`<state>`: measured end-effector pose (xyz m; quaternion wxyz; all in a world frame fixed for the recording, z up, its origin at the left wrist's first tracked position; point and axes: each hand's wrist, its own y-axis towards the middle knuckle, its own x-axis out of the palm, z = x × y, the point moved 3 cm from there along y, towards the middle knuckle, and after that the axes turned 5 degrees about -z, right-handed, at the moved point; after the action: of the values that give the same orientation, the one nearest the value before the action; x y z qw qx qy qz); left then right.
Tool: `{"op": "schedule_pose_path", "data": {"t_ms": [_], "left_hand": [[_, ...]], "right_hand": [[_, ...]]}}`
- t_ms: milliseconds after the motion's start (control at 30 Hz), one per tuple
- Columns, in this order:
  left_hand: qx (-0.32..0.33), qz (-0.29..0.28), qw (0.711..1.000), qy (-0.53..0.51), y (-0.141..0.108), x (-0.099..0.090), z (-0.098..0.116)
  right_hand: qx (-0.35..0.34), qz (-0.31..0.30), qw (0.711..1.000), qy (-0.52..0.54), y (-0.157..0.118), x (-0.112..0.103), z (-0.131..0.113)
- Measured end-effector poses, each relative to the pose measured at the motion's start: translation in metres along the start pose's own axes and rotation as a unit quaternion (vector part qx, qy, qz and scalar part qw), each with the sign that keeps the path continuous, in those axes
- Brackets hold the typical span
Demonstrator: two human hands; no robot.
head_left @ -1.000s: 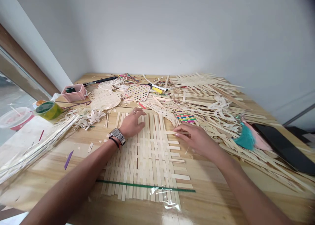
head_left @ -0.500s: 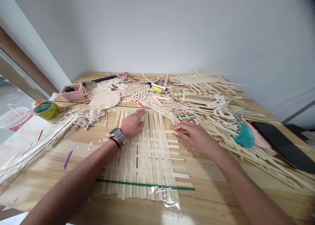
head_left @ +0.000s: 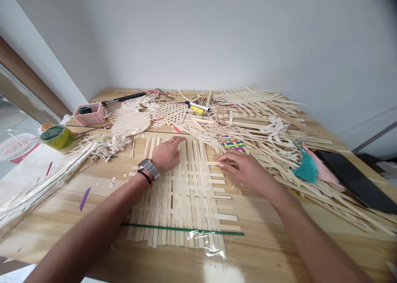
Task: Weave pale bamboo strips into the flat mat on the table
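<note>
My left hand (head_left: 167, 154), with a metal wristwatch and a dark wristband on its wrist, rests on the top edge of a flat weave of pale bamboo strips (head_left: 181, 196). Its fingers touch the strips and hold nothing. My right hand (head_left: 240, 167) is at the weave's right side, its fingers pinching a loose bamboo strip (head_left: 214, 163) that lies crosswise. A green straight strip (head_left: 182, 229) crosses the lower weave, and clear plastic film (head_left: 207, 243) lies near it.
Heaps of loose bamboo strips (head_left: 273, 151) cover the table's far and right parts. A round woven disc (head_left: 130, 124), a coloured woven square (head_left: 232, 144), a pink box (head_left: 88, 113), a tape roll (head_left: 57, 136), a teal tassel (head_left: 307, 167) and a black tablet (head_left: 344, 179) stand around.
My left fingers have drawn together at the weave's top edge. My right hand has shifted slightly left along the strip. The whole scene sits a little higher in view.
</note>
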<state>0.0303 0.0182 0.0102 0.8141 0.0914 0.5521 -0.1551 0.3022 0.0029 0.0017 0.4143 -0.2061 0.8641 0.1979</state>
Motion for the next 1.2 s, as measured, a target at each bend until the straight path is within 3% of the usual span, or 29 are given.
{"op": "schedule_pose_path", "data": {"t_ms": [267,533,900,1200], "left_hand": [[0.003,0.002,0.999,-0.039,0.002,0.000,-0.007],[0.038,0.045,0.987,-0.151,0.002,-0.002,-0.013],[0.194,0.126,0.953,-0.193,0.003,-0.007,-0.013],[0.166,0.095,0.930,-0.313,0.006,0.001,-0.019]], "right_hand": [[0.002,0.001,1.000,0.005,-0.001,0.000,0.000],[0.003,0.002,1.000,0.006,-0.001,-0.001,-0.001],[0.001,0.009,1.000,0.004,-0.001,-0.001,0.002],[-0.004,0.010,1.000,0.005,-0.001,-0.002,0.002]]}}
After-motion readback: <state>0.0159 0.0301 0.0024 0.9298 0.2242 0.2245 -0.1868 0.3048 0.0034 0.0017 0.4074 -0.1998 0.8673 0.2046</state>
